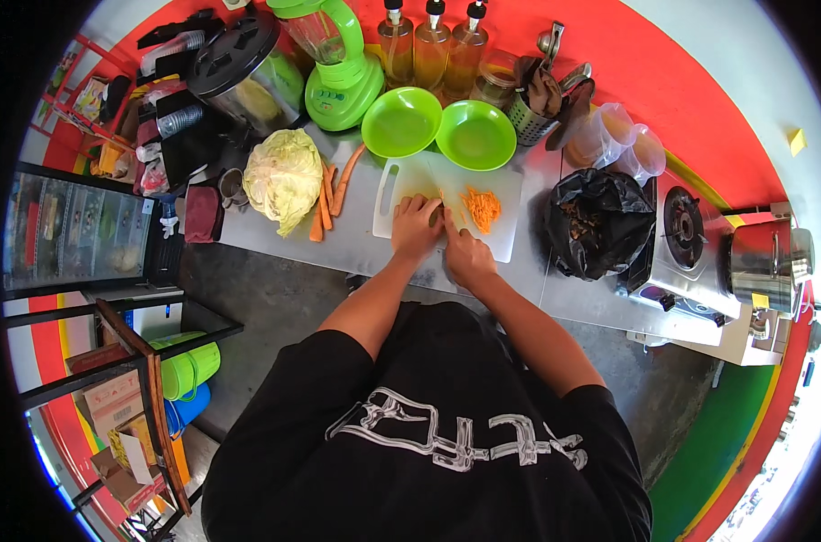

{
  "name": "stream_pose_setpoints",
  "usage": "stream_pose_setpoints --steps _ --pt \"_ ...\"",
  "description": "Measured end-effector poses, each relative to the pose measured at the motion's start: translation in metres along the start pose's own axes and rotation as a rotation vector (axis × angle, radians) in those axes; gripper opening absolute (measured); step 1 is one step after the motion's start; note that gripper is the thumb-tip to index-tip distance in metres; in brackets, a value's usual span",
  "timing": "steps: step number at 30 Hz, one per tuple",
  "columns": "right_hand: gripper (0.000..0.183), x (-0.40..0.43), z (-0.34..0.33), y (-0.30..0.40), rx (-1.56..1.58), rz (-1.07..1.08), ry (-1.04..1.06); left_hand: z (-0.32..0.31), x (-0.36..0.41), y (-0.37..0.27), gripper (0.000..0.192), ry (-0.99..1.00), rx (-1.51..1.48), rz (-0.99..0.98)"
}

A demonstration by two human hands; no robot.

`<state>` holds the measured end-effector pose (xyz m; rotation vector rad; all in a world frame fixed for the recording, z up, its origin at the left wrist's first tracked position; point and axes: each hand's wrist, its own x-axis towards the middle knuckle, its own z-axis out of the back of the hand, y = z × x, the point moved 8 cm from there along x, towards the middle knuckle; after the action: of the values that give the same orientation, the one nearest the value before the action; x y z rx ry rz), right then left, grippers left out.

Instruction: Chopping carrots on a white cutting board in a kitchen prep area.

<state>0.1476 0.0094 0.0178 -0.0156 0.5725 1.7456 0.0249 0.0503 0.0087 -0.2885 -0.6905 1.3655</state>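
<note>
A white plastic cutting board point(404, 179) lies on the steel counter. My left hand point(414, 222) is bent over its middle, fingers curled down on a carrot piece point(441, 194) that barely shows at the fingertips. Close against it, my right hand point(468, 254) grips what appears to be a knife, its index finger stretched forward; the hands hide most of the tool. Thin carrot strips point(482, 210) form a pile on the board's right part. To the left of the board lie several whole carrots point(343, 186), beside a pale cabbage point(283, 177).
Two green bowls point(402, 122) stand behind the board, near a green blender point(343, 88) and pump bottles point(431, 57). A utensil holder point(531, 120) is at the back right. Farther right are a black plastic bag point(597, 227) with scraps and a gas stove point(695, 251) near a steel pot point(759, 261).
</note>
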Motion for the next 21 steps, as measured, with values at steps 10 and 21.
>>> stream_pose_setpoints --steps 10,21 --pt "0.063 -0.016 0.005 -0.021 0.245 0.003 -0.277 0.003 0.002 -0.009 0.027 0.013 0.028 0.007" --pt "0.061 -0.024 0.000 -0.015 0.039 0.034 -0.235 0.005 0.001 -0.008 0.021 0.005 0.019 -0.004"
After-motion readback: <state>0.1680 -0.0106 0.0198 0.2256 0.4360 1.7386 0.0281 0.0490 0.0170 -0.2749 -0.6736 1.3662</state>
